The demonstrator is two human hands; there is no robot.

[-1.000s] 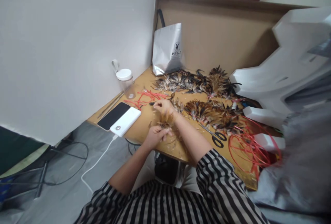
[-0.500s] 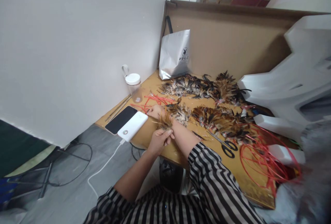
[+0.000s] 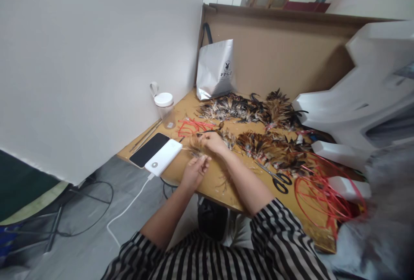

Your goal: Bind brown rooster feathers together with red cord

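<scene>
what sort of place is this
Probably a small craft workspace: piles of brown feathers, black-handled scissors and tangled red strips share a wooden table.

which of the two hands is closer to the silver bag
Right. The right hand is on the near side of the silver bag, with dark feathers between them; the left hand is farther off, closer to the table's front edge.

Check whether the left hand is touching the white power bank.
Apart. The head view shows it: a strip of bare tabletop separates the left hand from the white power bank.
</scene>
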